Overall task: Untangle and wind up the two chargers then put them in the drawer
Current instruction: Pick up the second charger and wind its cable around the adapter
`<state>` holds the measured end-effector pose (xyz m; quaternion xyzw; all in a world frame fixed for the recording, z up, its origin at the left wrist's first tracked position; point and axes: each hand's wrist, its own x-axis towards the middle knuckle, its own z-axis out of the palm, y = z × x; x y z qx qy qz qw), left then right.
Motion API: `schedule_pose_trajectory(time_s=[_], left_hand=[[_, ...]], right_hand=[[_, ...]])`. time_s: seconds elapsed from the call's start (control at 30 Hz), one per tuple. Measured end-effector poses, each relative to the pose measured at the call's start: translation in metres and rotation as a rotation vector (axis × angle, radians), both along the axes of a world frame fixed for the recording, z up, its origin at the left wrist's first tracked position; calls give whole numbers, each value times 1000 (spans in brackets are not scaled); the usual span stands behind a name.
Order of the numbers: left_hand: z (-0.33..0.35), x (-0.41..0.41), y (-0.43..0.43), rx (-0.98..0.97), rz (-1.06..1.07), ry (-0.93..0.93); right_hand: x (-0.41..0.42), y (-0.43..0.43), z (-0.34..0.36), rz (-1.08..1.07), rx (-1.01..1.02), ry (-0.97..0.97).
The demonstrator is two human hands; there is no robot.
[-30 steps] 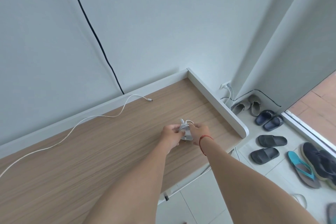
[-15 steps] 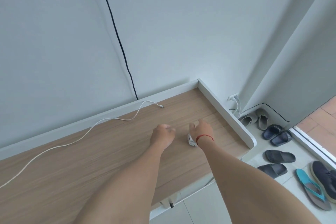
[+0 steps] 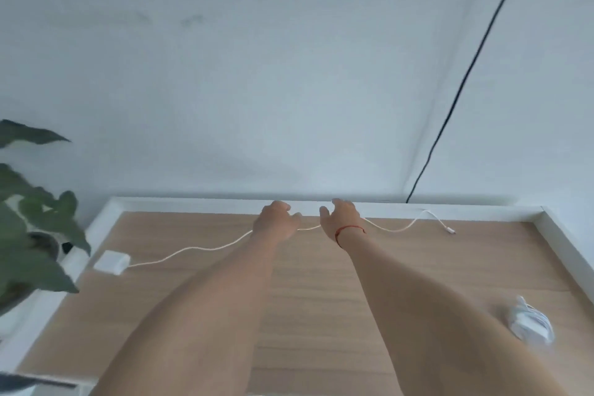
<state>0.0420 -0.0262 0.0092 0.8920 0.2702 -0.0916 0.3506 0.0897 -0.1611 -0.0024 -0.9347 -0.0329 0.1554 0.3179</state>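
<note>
Reaching over the desk (image 3: 321, 299), both hands, left (image 3: 275, 219) and right (image 3: 341, 215), are hovering half-curled above the unwound charger cable (image 3: 193, 249), gripping nothing, while the wound charger (image 3: 530, 325) is lying apart.

A wound white charger (image 3: 530, 325) lies bundled at the desk's right; the other charger's white adapter (image 3: 111, 262) sits left, its cable (image 3: 193, 249) stretched unwound along the back

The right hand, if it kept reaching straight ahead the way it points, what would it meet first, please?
Most likely the white charger cable on the wooden top, which passes just under the right hand. Beyond it comes the white raised back edge, then the wall. Depth is hard to judge here.
</note>
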Motion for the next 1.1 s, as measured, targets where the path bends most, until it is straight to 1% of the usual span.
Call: schedule_pose_trajectory(time_s=[0.23, 0.33, 0.4, 0.5, 0.63, 0.73, 0.8, 0.87, 0.93, 1.0, 1.1], left_hand=[[-22, -62, 205, 37, 209, 80], [-40, -87, 275, 25, 273, 129], [-51, -104, 309, 48, 280, 186], [-69, -126, 345, 93, 182, 261], [-98, -145, 368, 131, 46, 321], [-107, -147, 367, 199, 63, 314], [-106, -145, 361, 241, 60, 344], [-100, -143, 352, 142, 86, 373], [-91, -139, 338, 47, 123, 357], [-79, -130, 321, -48, 162, 350], [-51, -110, 289, -137, 166, 327]], right_hand=[[-42, 213, -26, 267, -25, 91], [-64, 290, -41, 390, -21, 144], [-80, 330, -55, 476, -36, 209], [-96, 370, -78, 601, -129, 262], [-110, 386, -102, 654, -237, 301], [-112, 384, -108, 665, -208, 308], [-109, 378, -105, 636, -184, 308], [-101, 368, -96, 605, -179, 287], [-91, 357, -81, 576, -155, 250], [-83, 345, -62, 522, -72, 230], [-68, 319, -30, 374, 90, 209]])
